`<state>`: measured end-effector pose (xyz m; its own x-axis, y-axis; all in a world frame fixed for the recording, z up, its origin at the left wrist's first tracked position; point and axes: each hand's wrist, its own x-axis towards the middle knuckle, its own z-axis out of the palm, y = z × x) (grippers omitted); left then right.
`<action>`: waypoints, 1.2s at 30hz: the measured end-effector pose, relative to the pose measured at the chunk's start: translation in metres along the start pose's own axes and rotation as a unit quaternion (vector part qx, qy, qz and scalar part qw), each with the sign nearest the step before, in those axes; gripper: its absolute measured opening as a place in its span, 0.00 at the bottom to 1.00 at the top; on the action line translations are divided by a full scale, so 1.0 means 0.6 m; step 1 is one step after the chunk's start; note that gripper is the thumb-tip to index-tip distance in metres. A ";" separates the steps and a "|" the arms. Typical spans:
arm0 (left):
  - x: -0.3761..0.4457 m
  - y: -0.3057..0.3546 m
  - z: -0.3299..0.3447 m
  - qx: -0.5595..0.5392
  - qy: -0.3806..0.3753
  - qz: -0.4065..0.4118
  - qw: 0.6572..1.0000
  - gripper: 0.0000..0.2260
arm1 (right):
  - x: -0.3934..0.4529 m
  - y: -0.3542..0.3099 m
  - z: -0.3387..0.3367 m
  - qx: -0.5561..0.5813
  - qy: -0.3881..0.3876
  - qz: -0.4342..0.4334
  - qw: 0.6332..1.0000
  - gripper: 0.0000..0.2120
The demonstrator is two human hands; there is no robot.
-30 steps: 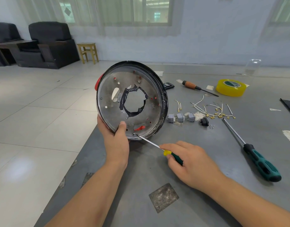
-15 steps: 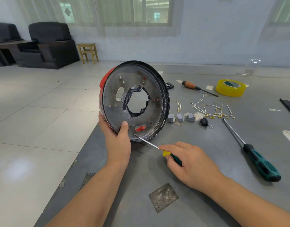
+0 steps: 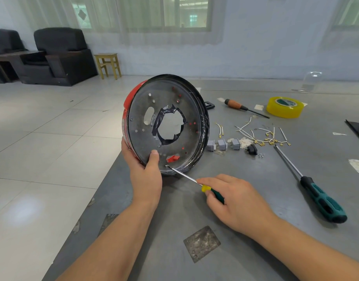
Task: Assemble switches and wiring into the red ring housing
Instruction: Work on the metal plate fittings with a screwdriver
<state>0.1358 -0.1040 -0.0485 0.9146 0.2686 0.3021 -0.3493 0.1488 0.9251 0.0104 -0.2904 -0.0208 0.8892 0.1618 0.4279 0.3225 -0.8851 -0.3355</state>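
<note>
Housing, a red ring with a dark metal plate facing the camera, stands on edge at the near left corner of the grey counter. Over the last second it has turned so more red rim shows on its left side. The left hand grips its lower edge, thumb pressed on the plate. The right hand holds a small screwdriver, tip still against a point near the plate's bottom rim. Three grey switches and loose wires lie untouched just beyond, so fitting them has probably not begun; the plate is likely being fastened or loosened first.
</note>
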 end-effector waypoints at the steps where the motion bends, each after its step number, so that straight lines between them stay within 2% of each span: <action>1: 0.000 0.000 -0.001 0.002 -0.001 0.000 1.000 0.36 | 0.000 0.000 -0.001 -0.001 -0.002 0.001 1.000 0.17; 9: -0.007 0.007 0.000 0.023 -0.015 0.023 0.999 0.36 | 0.002 -0.003 -0.006 -0.043 -0.039 0.005 0.998 0.19; 12: -0.009 0.007 0.000 0.033 -0.020 0.029 0.999 0.36 | 0.001 -0.006 -0.015 -0.102 -0.049 -0.023 0.993 0.18; 17: -0.010 0.010 0.001 0.043 -0.020 0.028 0.998 0.36 | 0.002 -0.001 -0.022 -0.226 -0.034 -0.055 0.972 0.24; 21: -0.011 0.012 0.000 0.051 -0.018 0.030 0.998 0.36 | -0.001 -0.003 -0.011 -0.216 -0.084 -0.035 0.972 0.32; 27: -0.013 0.014 0.001 0.060 -0.024 0.039 0.997 0.36 | 0.000 -0.004 -0.005 -0.138 -0.146 0.012 0.979 0.25; 36: -0.017 0.017 0.003 0.073 -0.024 0.045 0.996 0.36 | 0.000 -0.019 -0.011 -0.157 -0.108 0.025 0.981 0.20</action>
<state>0.1234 -0.1069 -0.0417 0.8912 0.2279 0.3922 -0.3997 -0.0142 0.9165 0.0047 -0.2830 -0.0116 0.9601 0.1738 0.2190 0.1915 -0.9795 -0.0619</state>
